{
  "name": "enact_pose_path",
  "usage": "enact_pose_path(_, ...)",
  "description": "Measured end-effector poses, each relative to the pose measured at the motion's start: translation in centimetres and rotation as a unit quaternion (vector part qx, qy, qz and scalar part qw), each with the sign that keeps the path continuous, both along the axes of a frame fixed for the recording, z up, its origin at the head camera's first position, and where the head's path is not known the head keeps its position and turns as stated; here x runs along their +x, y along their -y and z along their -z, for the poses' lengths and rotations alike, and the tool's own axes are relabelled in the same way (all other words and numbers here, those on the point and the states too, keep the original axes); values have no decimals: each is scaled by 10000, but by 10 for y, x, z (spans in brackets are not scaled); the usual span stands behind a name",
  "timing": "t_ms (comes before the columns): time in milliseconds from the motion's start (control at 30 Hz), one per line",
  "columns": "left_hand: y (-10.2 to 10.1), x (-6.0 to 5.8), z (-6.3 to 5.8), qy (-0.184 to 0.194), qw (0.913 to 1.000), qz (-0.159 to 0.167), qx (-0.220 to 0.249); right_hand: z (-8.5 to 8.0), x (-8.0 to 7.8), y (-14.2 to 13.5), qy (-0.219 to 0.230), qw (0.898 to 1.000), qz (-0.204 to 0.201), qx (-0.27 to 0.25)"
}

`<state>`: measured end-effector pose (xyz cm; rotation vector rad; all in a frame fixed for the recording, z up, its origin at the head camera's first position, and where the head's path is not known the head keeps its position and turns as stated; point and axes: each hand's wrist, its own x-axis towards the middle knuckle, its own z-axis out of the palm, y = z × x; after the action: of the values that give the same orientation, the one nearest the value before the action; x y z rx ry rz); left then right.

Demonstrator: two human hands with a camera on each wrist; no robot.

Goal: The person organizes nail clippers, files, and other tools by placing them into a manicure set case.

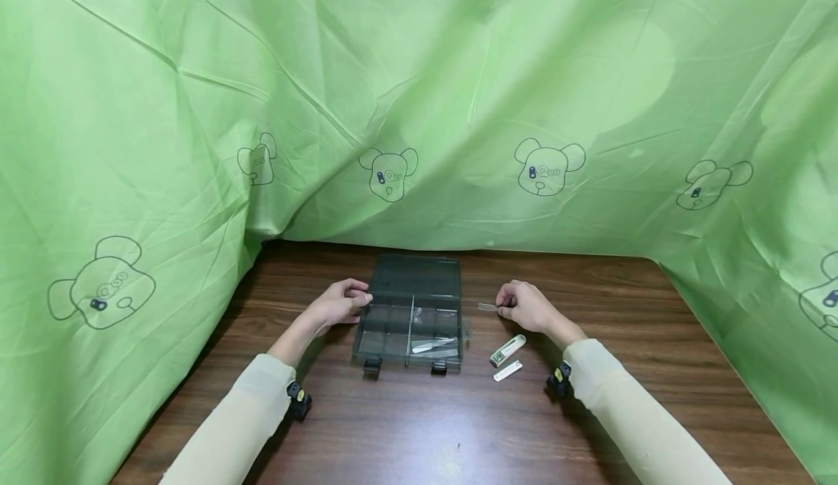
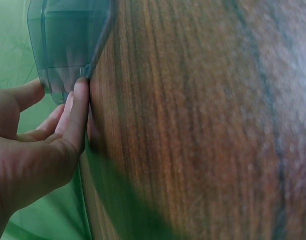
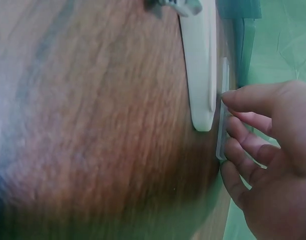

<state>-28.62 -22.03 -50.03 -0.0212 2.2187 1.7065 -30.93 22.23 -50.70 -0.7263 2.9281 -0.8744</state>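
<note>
A dark see-through plastic organizer box (image 1: 385, 343) lies with its lid (image 1: 419, 275) laid back. A divider (image 1: 411, 325) splits it into left and right sides. My left hand (image 1: 340, 303) grips the box's left wall; in the left wrist view, the thumb and fingers of the hand (image 2: 42, 135) are on either side of its corner. To the right of the box, my right hand (image 1: 527, 307) pinches a clear plastic strip (image 1: 487, 307). In the right wrist view, the strip (image 3: 223, 125) runs along the fingertips, close to the table.
Thin strips (image 1: 435, 345) and small clear pieces (image 1: 417, 315) lie in the box's right side. A white-and-green nail clipper (image 1: 507, 350) and a flat white strip (image 1: 508, 371) lie on the wooden table (image 1: 406, 427). Green cloth (image 1: 458, 209) hangs around the table.
</note>
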Motion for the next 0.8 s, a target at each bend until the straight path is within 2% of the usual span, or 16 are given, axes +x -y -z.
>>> enact_pose_path(200, 0, 1, -1, 9, 10000, 0, 15, -2, 4, 1, 211, 9996, 130, -120)
enact_pose_path(467, 0, 0, -1, -1, 10000, -2, 20, -5, 7, 4, 132, 9988, -85, -453)
enact_pose_path(667, -1, 1, -1, 25, 10000, -18, 1, -17, 9, 17, 18, 9972, -227, -705)
enact_pose_path(800, -2, 0, -1, 49, 10000, -37, 32, -26, 13, 29, 94, 9955, -411, -853)
